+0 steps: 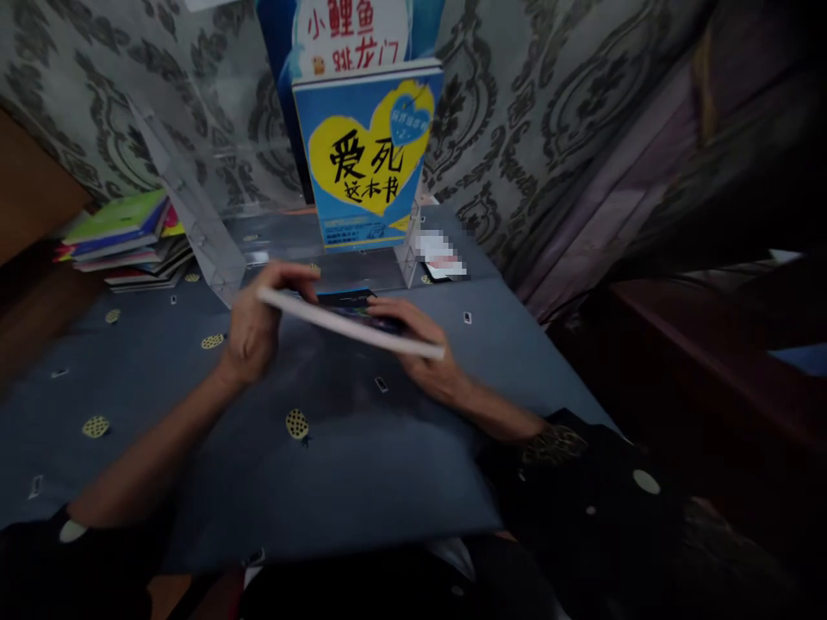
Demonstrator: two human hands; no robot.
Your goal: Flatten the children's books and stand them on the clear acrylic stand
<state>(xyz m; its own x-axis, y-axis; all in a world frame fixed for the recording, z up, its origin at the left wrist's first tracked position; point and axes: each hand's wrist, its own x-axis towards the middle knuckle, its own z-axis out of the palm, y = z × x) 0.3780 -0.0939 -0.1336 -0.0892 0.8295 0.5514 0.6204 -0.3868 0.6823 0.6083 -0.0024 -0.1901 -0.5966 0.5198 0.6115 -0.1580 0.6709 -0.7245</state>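
Note:
Between my two hands is a thin book [352, 325], held above the table with its white page edge towards me and its dark cover facing away. My left hand [255, 323] grips its left end, fingers over the top. Closed on the right end is my right hand [426, 349], with fingers across the cover and the thumb side underneath. Behind it, a clear acrylic stand [194, 202] holds a blue book with a yellow heart [358, 164]. A taller blue book with red lettering [355, 30] rises behind that one.
A stack of books and magazines [126, 237] lies at the table's left rear. The table has a dark blue patterned cloth [349, 482]. Right of the stand lies a small blurred-out white item [443, 256]. Patterned wallpaper [497, 112] and a curtain [620, 181] stand behind.

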